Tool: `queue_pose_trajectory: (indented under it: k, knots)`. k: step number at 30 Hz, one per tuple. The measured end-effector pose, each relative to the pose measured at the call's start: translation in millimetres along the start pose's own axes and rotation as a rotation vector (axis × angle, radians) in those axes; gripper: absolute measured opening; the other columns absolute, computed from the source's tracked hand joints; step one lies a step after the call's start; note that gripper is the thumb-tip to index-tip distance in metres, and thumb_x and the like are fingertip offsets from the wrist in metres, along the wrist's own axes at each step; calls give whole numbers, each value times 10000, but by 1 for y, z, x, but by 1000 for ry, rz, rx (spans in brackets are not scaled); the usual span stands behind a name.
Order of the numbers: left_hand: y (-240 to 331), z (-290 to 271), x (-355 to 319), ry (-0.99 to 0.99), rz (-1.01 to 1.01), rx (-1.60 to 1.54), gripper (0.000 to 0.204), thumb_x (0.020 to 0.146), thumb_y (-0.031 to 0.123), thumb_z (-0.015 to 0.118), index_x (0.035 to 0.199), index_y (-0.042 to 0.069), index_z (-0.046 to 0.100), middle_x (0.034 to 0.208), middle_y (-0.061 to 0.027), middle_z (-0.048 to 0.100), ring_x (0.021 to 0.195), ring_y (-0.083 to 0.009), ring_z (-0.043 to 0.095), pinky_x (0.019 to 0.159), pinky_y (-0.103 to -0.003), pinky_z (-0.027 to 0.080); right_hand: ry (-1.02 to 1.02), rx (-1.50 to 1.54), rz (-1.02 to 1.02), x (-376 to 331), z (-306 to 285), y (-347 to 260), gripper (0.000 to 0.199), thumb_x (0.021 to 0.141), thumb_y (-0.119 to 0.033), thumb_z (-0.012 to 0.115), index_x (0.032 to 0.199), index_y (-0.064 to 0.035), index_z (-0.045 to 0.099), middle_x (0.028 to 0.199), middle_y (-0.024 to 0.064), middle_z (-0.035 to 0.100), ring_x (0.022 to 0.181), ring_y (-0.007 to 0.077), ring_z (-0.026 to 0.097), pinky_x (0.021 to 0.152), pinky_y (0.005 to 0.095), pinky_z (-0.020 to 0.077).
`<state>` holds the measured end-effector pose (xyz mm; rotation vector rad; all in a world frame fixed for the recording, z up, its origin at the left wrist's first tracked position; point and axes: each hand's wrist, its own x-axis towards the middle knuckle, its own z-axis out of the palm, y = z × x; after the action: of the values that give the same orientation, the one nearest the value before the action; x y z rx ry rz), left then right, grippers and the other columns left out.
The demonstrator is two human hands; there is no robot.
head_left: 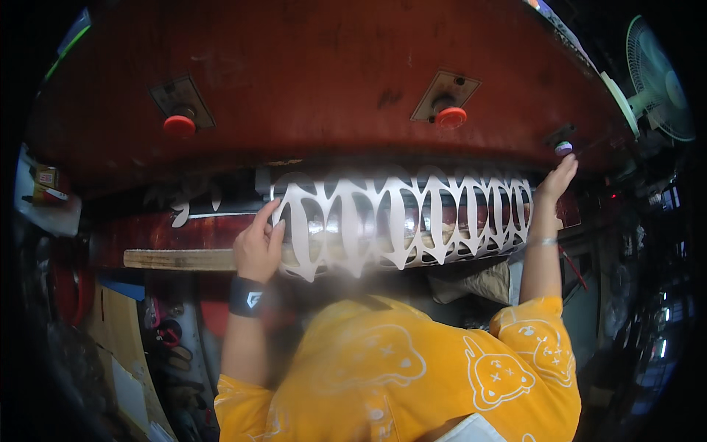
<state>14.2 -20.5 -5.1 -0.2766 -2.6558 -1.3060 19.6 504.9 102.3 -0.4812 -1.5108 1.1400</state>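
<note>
A white sheet with a row of repeated cut-out shapes (402, 225) lies across the machine's front ledge, its pointed lower ends hanging over the edge. My left hand (258, 247), with a dark band at its wrist, is at the sheet's left end. Its thumb and forefinger close on that edge; the other fingers are partly hidden. To the right, my right hand (557, 180) reaches up past the sheet's far end. Its fingers are stretched out and hold nothing, with the tips at a small pale round button (563, 149) on the machine front.
A large red machine panel (317, 81) rises ahead, carrying a left red push button (180, 126) and a right red push button (450, 117). A wooden strip (180, 259) runs along the ledge at left. A fan (660, 81) stands at far right.
</note>
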Motion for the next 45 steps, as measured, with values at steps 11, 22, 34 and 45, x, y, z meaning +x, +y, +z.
queue_pose_trajectory:
  k: [11, 22, 34, 45]
  knots:
    - [0, 1, 1, 8, -12, 45, 361, 852, 189, 589, 1212, 181, 578, 655, -102, 596, 618, -298, 605, 590, -396, 462, -1310, -811, -529, -207, -13, -62, 433, 720, -268, 724, 1103, -94, 619, 1076, 136, 528, 938, 284, 524, 860, 418, 340]
    - [1, 1, 3, -11, -18, 106, 425, 859, 212, 573, 1280, 232, 520, 638, -99, 584, 625, -320, 601, 594, -424, 455, -1385, -894, -531, -208, -12, -79, 489, 702, -336, 737, 1104, -87, 614, 1084, 162, 533, 974, 311, 531, 821, 424, 374]
    - [19, -6, 19, -226, -231, 35, 438, 822, 198, 593, 1255, 167, 536, 752, -149, 619, 701, -349, 614, 654, -419, 484, -1280, -507, -287, -181, 207, -57, 690, 740, -385, 702, 1290, -41, 465, 1258, 267, 440, 1164, 391, 435, 949, 450, 394]
    - [16, -6, 22, -214, -44, 6, 447, 778, 43, 613, 1218, 18, 541, 638, -108, 559, 488, -209, 557, 493, -281, 446, -1243, -309, 8, -155, 233, -31, 673, 613, -221, 715, 1255, -84, 568, 1431, 258, 333, 1294, 363, 389, 1034, 384, 344]
